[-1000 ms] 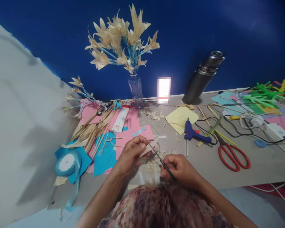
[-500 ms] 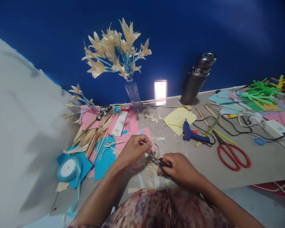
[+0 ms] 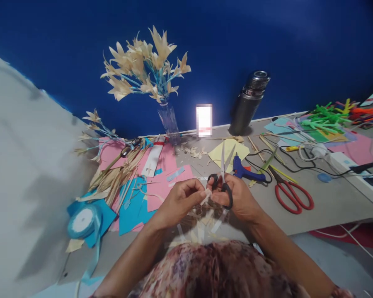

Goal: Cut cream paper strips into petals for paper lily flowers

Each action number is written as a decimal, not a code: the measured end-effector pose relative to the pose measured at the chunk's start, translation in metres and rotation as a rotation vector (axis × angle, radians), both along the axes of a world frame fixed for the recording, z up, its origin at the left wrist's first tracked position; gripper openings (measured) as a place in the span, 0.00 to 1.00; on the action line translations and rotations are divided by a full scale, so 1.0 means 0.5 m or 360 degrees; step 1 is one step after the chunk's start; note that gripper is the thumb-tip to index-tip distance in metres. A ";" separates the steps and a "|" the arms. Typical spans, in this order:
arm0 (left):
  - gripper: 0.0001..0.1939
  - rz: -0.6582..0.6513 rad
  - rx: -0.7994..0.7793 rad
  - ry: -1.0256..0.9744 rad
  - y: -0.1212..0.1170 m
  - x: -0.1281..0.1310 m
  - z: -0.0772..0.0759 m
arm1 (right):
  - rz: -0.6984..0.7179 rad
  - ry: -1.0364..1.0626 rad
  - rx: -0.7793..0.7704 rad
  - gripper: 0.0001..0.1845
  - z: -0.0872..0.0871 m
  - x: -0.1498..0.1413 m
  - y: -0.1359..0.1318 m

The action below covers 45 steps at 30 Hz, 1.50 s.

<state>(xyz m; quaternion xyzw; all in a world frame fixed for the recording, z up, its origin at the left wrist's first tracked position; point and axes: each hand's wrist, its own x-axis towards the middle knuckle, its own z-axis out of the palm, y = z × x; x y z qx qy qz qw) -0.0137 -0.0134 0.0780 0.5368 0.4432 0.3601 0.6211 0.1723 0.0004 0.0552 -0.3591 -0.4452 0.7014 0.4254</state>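
Observation:
My left hand (image 3: 183, 199) pinches a small pale piece (image 3: 207, 196), possibly a strip of dried husk or paper, between thumb and fingertips. Close beside it on the right, my right hand (image 3: 240, 198) is closed around black-handled scissors (image 3: 227, 191). Their blades point up and away from me, slightly apart. The right fingertips also reach the pale piece. Below both hands lie pale scraps (image 3: 202, 227) and cut strips near the table's front edge. Exactly how the fingers grip the small piece is too fine to make out.
Dried-husk flowers (image 3: 146, 62) stand in a clear bottle (image 3: 169, 122) at the back. Right of it are a dark flask (image 3: 247, 105), a blue glue gun (image 3: 247, 171) with its cord, red-handled scissors (image 3: 294, 194) and a power strip (image 3: 351, 174). A ribbon roll (image 3: 83, 221) lies left.
The scissors have swung from pointing left at my left hand to pointing upward. My hands have come together at the small pale piece. The view has shifted slightly right.

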 end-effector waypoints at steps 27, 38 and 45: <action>0.20 0.0112 -0.0663 -0.1147 -0.022 0.017 -0.060 | -0.0083 0.0306 -0.0102 0.17 -0.040 -0.050 -0.021; 0.13 0.0188 -0.0668 -0.1226 -0.024 0.033 -0.069 | -0.0157 0.0050 -0.0119 0.19 -0.019 -0.050 -0.027; 0.18 0.0245 -0.0555 -0.1024 -0.035 0.034 -0.067 | -0.0213 -0.0015 -0.0008 0.13 -0.036 -0.050 -0.026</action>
